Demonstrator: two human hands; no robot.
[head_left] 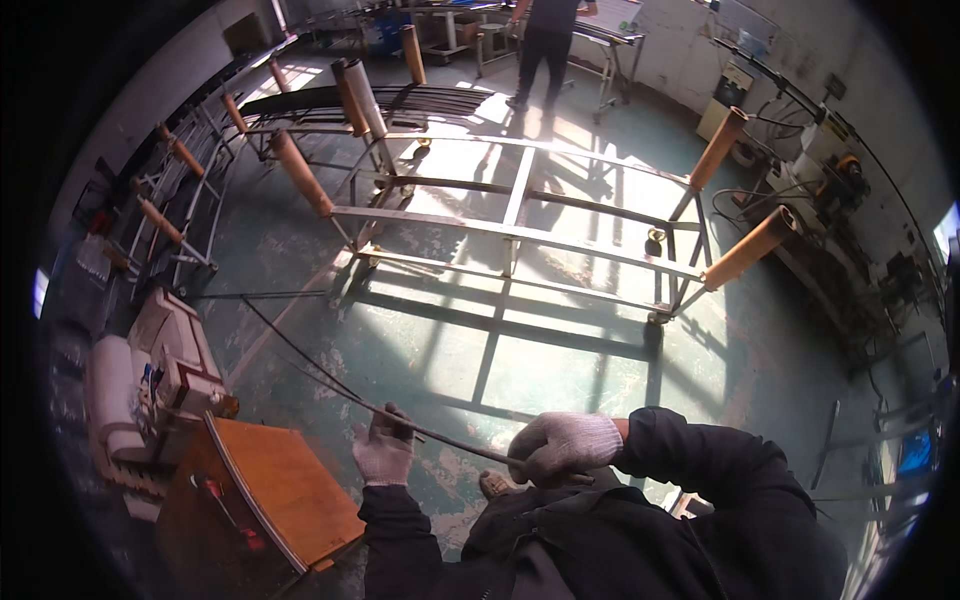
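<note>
A long, thin dark rod slants from my right hand down the far left side toward the floor. My right hand, in a white knit glove with a grey palm, is closed round its near end in front of my body. Farther along, my left hand, gloved alike, has the rod lying across its fingers, which curl up behind it. A second thin dark line runs beside the rod beyond my left hand; whether it is another rod or a shadow I cannot tell.
An orange-brown cabinet and a cream machine stand at my left. Ahead is a wheeled metal frame with brown tube posts. Dark strips lie on a rack behind it. A person stands at the back; machinery lines the right wall.
</note>
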